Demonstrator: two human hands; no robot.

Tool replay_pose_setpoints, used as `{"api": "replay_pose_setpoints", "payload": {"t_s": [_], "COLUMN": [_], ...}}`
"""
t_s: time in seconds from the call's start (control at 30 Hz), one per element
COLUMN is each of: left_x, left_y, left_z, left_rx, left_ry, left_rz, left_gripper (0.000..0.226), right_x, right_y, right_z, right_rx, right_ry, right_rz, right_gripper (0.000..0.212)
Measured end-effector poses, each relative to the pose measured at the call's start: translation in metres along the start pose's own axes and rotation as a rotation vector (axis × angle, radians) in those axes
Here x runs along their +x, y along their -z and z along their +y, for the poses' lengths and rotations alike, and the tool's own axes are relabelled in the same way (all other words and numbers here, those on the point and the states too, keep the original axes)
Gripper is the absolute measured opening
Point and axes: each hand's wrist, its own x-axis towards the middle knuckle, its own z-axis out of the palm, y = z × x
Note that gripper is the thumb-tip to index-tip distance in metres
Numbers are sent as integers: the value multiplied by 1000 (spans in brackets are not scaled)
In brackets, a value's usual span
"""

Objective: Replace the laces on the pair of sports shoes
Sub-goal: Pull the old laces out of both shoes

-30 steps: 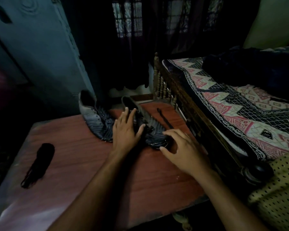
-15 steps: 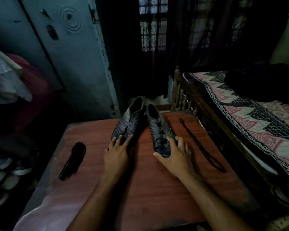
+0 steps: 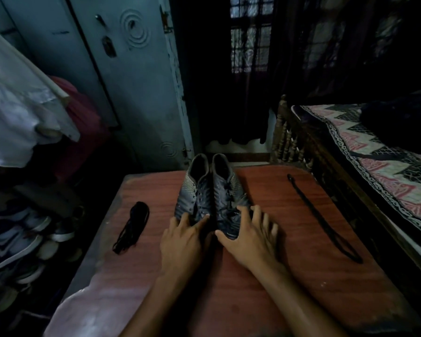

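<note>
Two dark grey sports shoes stand side by side on the red-brown table (image 3: 301, 276), toes towards me. My left hand (image 3: 182, 242) rests with straight fingers on the toe of the left shoe (image 3: 196, 190). Over the toe of the right shoe (image 3: 227, 190) my right hand (image 3: 249, 237) lies with spread, slightly bent fingers. A bundled black lace (image 3: 131, 226) lies on the table to the left of the shoes. To their right a long black lace (image 3: 322, 220) lies stretched out.
A bed with a patterned cover (image 3: 379, 161) and a wooden rail (image 3: 292, 142) runs along the table's right side. A blue-grey door (image 3: 131, 81) stands behind. Hanging clothes (image 3: 22, 105) and stacked shoes (image 3: 17, 244) fill the left.
The two shoes, apart and splayed a second ago, have been brought together, parallel. My hands slid to their toes. The view swung left and up.
</note>
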Motion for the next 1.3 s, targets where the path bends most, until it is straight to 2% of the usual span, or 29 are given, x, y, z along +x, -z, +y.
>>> {"api": "replay_pose_setpoints", "payload": {"t_s": [0.13, 0.2, 0.23, 0.3, 0.37, 0.43, 0.5, 0.7, 0.8, 0.83, 0.9, 0.97, 1.03, 1.17, 1.3], "left_x": [19, 31, 35, 49, 70, 95, 111, 113, 114, 113, 115, 117, 118, 117, 112], "left_y": [12, 15, 17, 11, 4, -3, -20, -49, -47, -46, -44, -42, -38, -40, -40], "left_z": [-2, 0, 6, 25, 51, 67, 75, 67, 69, 70, 72, 74, 73, 68, 71], "left_rx": [80, 94, 37, -267, -583, -701, -678, -690, -644, -617, -547, -548, -611, -650, -620], "left_ry": [42, 33, 18, -75, -121, -87, -63, -56, -54, -68, -95, -95, -73, -34, -82], "left_rz": [-55, -11, 45, 140, 135, 99, 113, 287, 282, 267, 228, 205, 220, 207, 204], "left_gripper": [51, 49, 48, 46, 57, 68, 63, 35, 37, 43, 51, 44, 33, 28, 28], "right_x": [13, 20, 24, 39, 59, 81, 104, 126, 126, 127, 131, 133, 134, 133, 138], "right_y": [9, 20, 27, 38, 41, 38, 29, 0, -5, -4, -1, 0, 2, 7, 26], "right_z": [15, 21, 23, 27, 29, 30, 34, 47, 53, 53, 53, 53, 54, 53, 44], "right_rx": [-28, -29, -7, 134, 317, 377, 383, 456, 496, 494, 447, 347, 276, 224, 186], "right_ry": [-12, 1, 22, 92, 168, 240, 280, 396, 397, 401, 400, 407, 384, 322, 275], "right_rz": [-68, -134, -140, -92, -35, -30, -21, 187, 275, 273, 181, 89, 91, 101, 91], "right_gripper": [93, 94, 89, 67, 44, 42, 46, 31, 24, 27, 46, 56, 52, 42, 21]}}
